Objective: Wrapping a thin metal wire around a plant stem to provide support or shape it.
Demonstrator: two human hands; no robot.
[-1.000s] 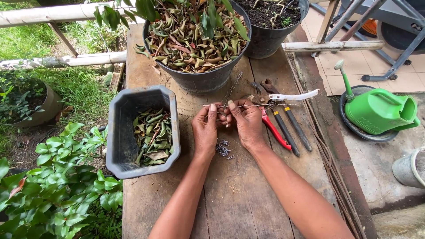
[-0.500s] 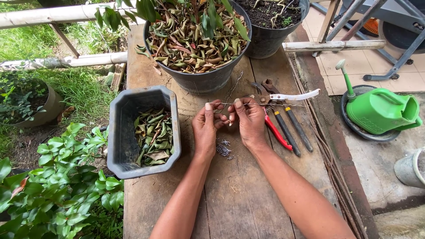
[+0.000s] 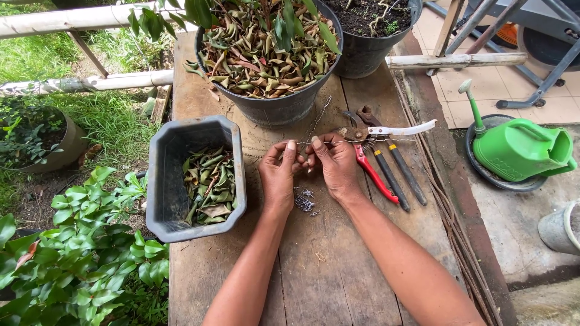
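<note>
A weathered wooden table (image 3: 338, 265) outdoors is seen from above, bordered by grass and shrubs. A thin wire (image 3: 362, 141) is pinched between the fingertips of the left hand (image 3: 279, 175) and the right hand (image 3: 338, 164), held just above the boards. Short wire clippings (image 3: 304, 201) lie beneath the wrists. Pruning shears (image 3: 377, 163) rest just beside the right hand. A grey rectangular planter (image 3: 193, 178) of leaves stands left.

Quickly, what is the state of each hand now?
Left hand: closed, pinching a thin wire.
Right hand: closed, pinching the same wire.
</note>
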